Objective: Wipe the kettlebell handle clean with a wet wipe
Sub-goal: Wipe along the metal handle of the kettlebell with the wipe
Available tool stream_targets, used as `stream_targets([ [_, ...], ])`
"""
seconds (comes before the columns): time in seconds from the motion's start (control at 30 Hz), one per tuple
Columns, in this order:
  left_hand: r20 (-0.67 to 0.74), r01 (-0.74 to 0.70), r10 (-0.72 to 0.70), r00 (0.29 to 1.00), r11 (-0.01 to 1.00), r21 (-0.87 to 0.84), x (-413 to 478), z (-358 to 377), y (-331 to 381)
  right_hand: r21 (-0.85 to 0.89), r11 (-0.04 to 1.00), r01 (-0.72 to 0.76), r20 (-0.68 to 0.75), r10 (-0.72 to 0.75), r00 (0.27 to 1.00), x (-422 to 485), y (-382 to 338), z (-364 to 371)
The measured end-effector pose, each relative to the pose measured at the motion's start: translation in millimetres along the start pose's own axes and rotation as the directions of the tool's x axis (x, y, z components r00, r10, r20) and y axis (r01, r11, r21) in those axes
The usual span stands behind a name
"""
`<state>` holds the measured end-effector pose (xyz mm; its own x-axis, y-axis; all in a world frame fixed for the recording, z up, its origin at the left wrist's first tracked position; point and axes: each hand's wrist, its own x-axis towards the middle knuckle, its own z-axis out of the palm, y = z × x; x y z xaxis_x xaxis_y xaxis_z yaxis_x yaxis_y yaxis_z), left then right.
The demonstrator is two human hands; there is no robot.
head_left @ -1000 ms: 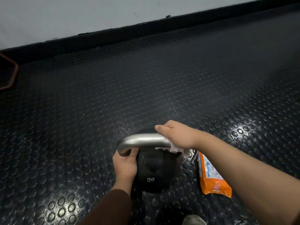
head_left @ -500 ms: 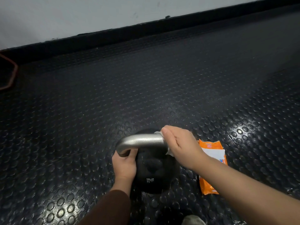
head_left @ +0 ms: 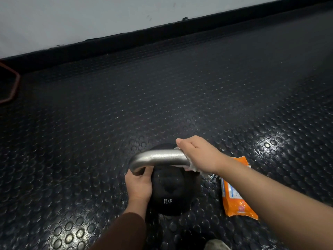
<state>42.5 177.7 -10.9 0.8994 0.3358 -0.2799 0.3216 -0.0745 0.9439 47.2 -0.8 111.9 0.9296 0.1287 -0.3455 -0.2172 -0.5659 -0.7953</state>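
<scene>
studded black rubber floor (head_left: 162, 98), white wall (head_left: 72, 20)

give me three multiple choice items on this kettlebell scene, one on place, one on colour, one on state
1. Where does the wipe packet lie?
A. on the floor right of the kettlebell
B. on the handle
C. against the wall

2. The packet is mainly
A. blue
B. orange
C. green

3. The right hand is
A. open in the air
B. flat on the floor
C. closed on a wet wipe around the handle

Key: 1 A, it lies beside the bell; 2 B, orange wrapper; 3 C, white wipe shows under the hand, while the left hand steadies the bell.
</scene>
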Motion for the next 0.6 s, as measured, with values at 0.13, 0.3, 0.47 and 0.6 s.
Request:
stream_targets([
  [0.13,0.004,0.008,-0.008,1.0,1.0,0.0,1,-1,-2,-0.176,0.971,0.161,-0.426,-0.223,0.877,-23,11,31],
  [0.3,0.009,0.001,-0.001,1.0,1.0,0.0,0,0,-2,-0.249,0.962,0.111,-0.257,-0.176,0.95,-12,3,17],
  [0.47,0.001,0.008,-0.008,1.0,1.0,0.002,2,0,-4,-0.158,0.986,-0.042,0.199,0.074,0.977,17,-16,-10],
  [0.6,-0.008,-0.009,0.009,1.0,1.0,0.022,3,0,-5,-0.16,0.984,-0.075,0.43,0.137,0.892,26,-17,-14],
])
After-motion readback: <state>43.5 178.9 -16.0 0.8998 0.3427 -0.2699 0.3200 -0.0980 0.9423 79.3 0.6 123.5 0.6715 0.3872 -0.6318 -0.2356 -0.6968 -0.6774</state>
